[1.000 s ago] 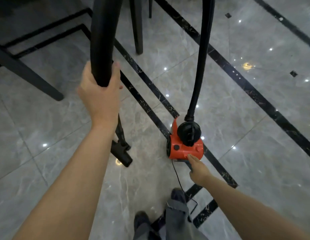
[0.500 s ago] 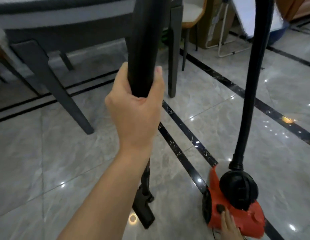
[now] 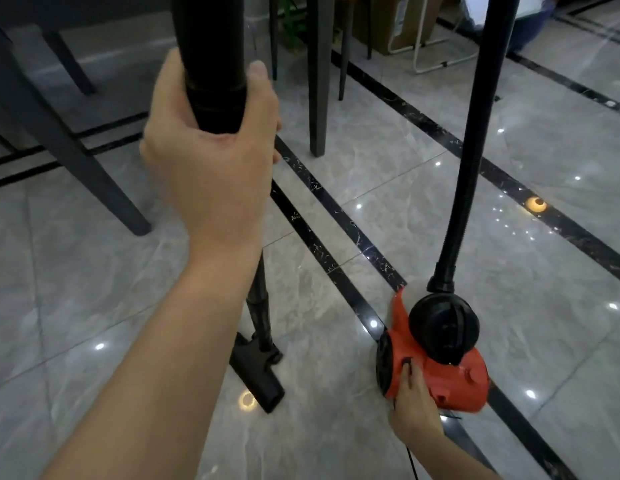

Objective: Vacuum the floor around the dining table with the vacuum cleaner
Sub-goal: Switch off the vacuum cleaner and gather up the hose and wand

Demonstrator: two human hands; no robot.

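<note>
Right hand (image 3: 413,407): low at the near edge of the floor, fingers extended and close together, one fingertip on the black switch (image 3: 406,362) of the vacuum cleaner body (image 3: 450,379). Body: orange-red moulded plastic, rounded, smooth, with a black domed cap on top and a black round end; it sits on a black inlay strip of the floor (image 3: 336,441). No legible lettering. Floor: glossy grey marble-veined tile with black strips, dotted with light reflections. Floor nozzle (image 3: 258,375): black plastic, flat wedge, resting on the tile left of the body. Left hand (image 3: 211,150): fingers and thumb wrapped round the black cylindrical wand (image 3: 211,74). Hose (image 3: 475,140): black, ribbed, rising from the dome. Far: dark tapered table legs (image 3: 317,81), white wire frame (image 3: 430,46).
</note>
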